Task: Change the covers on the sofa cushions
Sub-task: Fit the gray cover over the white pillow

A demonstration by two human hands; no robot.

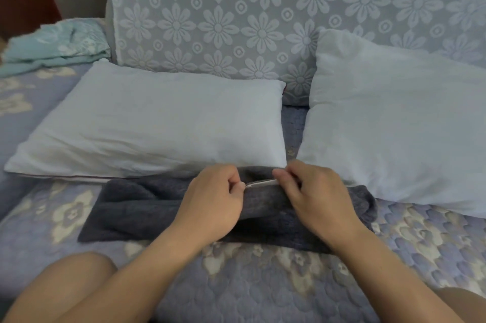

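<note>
A dark grey cushion cover (136,212) lies flat and rumpled on the sofa seat in front of me. Along its far edge runs a light zipper (260,182). My left hand (213,199) pinches the zipper's left end, where the pull seems to be. My right hand (313,191) pinches the cover's edge at the zipper's right end. Behind the cover lies a bare white cushion (152,122), flat on the seat. A second bare white cushion (394,122) leans against the backrest on the right.
The sofa seat (263,283) has a quilted lilac floral spread, and the backrest (249,15) a pale flower-patterned throw. Folded teal fabric (55,44) lies at the back left. My bare knees show at the bottom left and bottom right.
</note>
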